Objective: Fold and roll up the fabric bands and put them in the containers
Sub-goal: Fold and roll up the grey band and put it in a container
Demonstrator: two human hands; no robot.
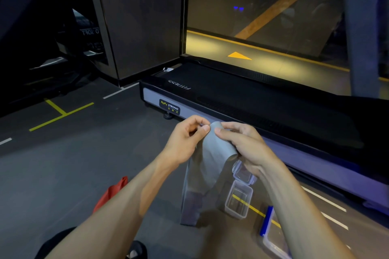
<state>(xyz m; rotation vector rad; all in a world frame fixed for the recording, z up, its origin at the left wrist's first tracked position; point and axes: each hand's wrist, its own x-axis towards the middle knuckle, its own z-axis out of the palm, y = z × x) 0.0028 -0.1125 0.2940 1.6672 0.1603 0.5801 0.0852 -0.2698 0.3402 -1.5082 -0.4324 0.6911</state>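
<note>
Only one view here, the head cam, so here's what it shows.

Both hands are up in the middle of the frame, pinching the top of a grey fabric band [212, 153]. The left hand [185, 139] has thumb and fingers curled onto the band's upper left corner, and the right hand [242, 143] is clamped on the top right edge with the thumb pressed across the cloth. My guess is they're holding it high so the rest hangs straight and flat, which makes lining up a fold way easier than doing it on the floor. The lower end drapes down toward 6 o'clock and reaches the floor, where it bunches a bit.

Just right of the hanging band, around 5 o'clock from the hands, sits an open clear container [239, 202] with its lid [244, 171] lying just behind it. Probably parked that close so the finished roll can drop straight in. Another clear lid with a blue clip [266, 221] is further toward 5 o'clock, partly behind the right forearm.

A red fabric piece [109, 193] peeks out behind the left forearm at about 8 o'clock, likely another band waiting. A treadmill [231, 94] fills the 12 to 3 o'clock area.
</note>
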